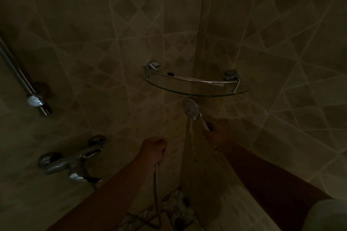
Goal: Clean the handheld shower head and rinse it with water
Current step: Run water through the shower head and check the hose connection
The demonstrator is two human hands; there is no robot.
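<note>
The head view looks down into a dim, tiled shower corner. The right hand is wrapped around the handle of the handheld shower head, holding it up just below the curved glass corner shelf, with its spray face turned toward the camera. A thin stream of water falls from the lower edge of the head, down along the corner of the walls. The left hand is curled into a fist around the metal shower hose, which hangs from beneath the hand toward the patterned floor, near a dark round drain. On the left wall the chrome mixer tap sits well apart from both hands, and above it a slide rail runs diagonally, ending in a bracket.
</note>
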